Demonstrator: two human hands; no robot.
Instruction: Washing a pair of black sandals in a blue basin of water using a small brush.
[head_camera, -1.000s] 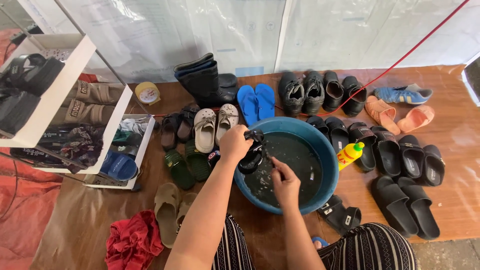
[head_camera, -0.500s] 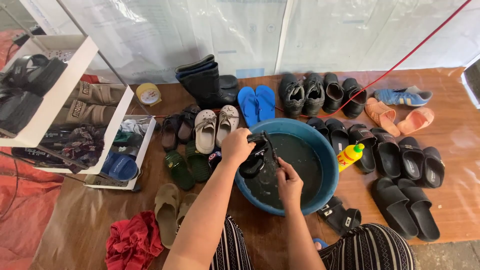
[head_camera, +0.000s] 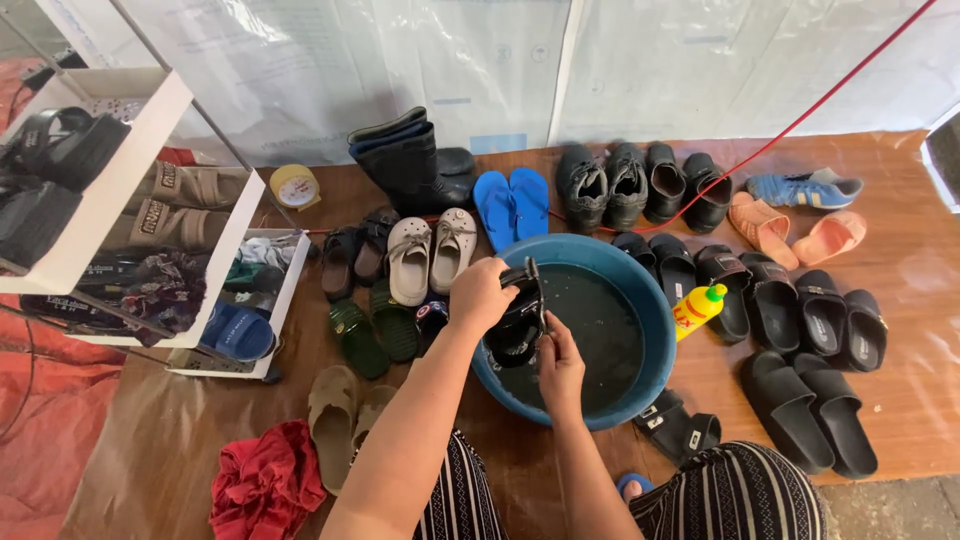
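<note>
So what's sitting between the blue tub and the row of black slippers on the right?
In the head view, a yellow squeeze bottle with a red and green cap lies tilted between the blue tub and the black slippers, leaning against the tub's rim.

A brown floor (head_camera: 620, 480) carried a blue basin (head_camera: 655, 300) ringed by footwear — black sandals (head_camera: 810, 315), blue flip-flops (head_camera: 512, 205), black boots (head_camera: 405, 160) — and a red cloth (head_camera: 265, 485).

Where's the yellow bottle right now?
In the head view, the yellow bottle lies on the floor against the right outer rim of the blue basin, on the person's right-hand side, just left of a row of black slide sandals.
</note>
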